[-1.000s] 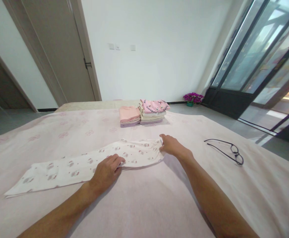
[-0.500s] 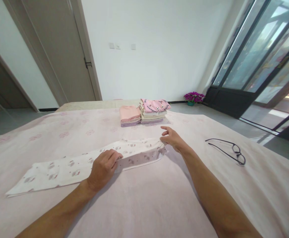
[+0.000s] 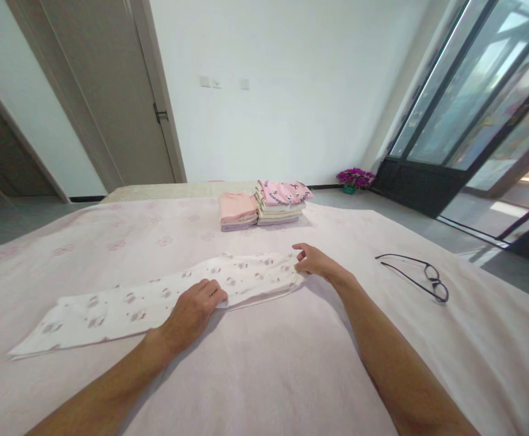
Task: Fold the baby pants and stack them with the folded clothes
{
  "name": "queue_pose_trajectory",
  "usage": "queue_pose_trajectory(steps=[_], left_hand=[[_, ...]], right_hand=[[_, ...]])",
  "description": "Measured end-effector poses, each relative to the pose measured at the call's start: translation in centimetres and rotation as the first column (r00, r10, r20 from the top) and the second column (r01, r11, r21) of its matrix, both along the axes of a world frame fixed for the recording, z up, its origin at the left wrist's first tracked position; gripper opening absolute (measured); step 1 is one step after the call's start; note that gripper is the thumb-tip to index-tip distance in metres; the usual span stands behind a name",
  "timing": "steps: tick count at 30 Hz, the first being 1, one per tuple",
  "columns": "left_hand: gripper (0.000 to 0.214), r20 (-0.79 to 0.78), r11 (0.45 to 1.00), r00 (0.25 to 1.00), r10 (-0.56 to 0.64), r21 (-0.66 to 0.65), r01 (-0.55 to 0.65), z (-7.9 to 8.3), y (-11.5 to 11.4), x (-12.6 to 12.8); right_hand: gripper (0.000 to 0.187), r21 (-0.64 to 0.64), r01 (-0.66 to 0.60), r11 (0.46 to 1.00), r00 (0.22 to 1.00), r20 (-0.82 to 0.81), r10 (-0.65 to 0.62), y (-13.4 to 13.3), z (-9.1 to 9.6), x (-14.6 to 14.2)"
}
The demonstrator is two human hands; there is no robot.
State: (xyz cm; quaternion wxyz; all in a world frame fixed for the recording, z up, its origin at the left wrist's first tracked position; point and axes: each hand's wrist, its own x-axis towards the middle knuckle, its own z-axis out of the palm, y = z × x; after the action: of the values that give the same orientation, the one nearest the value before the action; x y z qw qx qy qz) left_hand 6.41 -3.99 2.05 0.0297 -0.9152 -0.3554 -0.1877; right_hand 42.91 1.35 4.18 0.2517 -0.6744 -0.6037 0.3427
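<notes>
A pair of white pants [image 3: 137, 303] with small printed figures lies folded lengthwise across the bed, the legs toward the left and the gathered waistband at the right. My left hand [image 3: 196, 309] is closed over the near edge at mid-length, its fingertips pinching the cloth close to the sheet. At the waistband end, my right hand [image 3: 316, 261] pinches the fabric between thumb and fingers. The upper layer lies almost flat over the lower one between both hands, with a thin lower edge showing in front.
Folded pink clothes [image 3: 237, 209] sit beside a taller stack topped by a pink printed garment [image 3: 285, 192] farther back. Black-framed glasses [image 3: 432, 281] lie at the right on the pale pink bedsheet [image 3: 264, 381]. Purple flowers [image 3: 355, 177] stand on the floor beyond.
Both hands have come down toward the near side, bringing the raised upper layer over the shaded inside of the pants. The stacks and glasses have not moved.
</notes>
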Motion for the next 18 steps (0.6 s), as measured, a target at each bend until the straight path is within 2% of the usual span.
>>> queue_pose_trajectory(steps=[3, 6, 8, 12, 14, 18], left_hand=[[0.030, -0.002, 0.999, 1.000, -0.025, -0.035, 0.025, -0.2, 0.1, -0.3], [0.036, 0.020, 0.996, 0.996, -0.084, -0.040, 0.085, -0.4, 0.6, -0.9], [0.032, 0.062, 0.994, 0.992, -0.109, 0.022, 0.108, -0.3, 1.0, -1.3], [0.021, 0.134, 0.983, 0.988, -0.073, 0.174, 0.049, -0.1, 1.4, -1.6], [0.020, 0.082, 0.982, 0.992, -0.095, 0.173, 0.079, -0.2, 1.4, -1.5], [0.020, -0.031, 0.985, 0.990, -0.138, 0.102, 0.140, -0.7, 1.3, -1.5]], right_hand=[[0.082, 0.005, -0.013, 1.000, 0.997, 0.079, 0.012, 0.3, -0.5, 0.3], [0.077, 0.089, -0.035, 0.995, 0.995, 0.096, 0.027, 0.4, -0.4, 0.3], [0.072, 0.186, -0.011, 0.982, 0.998, 0.056, 0.001, 0.4, 0.1, 0.1], [0.068, 0.357, 0.053, 0.933, 0.999, -0.020, -0.049, 0.4, 0.7, -0.3], [0.067, 0.357, 0.000, 0.934, 0.999, 0.043, -0.016, 0.5, 0.5, -0.4], [0.066, 0.277, -0.124, 0.953, 0.980, 0.185, 0.073, 0.7, -0.5, 0.1]])
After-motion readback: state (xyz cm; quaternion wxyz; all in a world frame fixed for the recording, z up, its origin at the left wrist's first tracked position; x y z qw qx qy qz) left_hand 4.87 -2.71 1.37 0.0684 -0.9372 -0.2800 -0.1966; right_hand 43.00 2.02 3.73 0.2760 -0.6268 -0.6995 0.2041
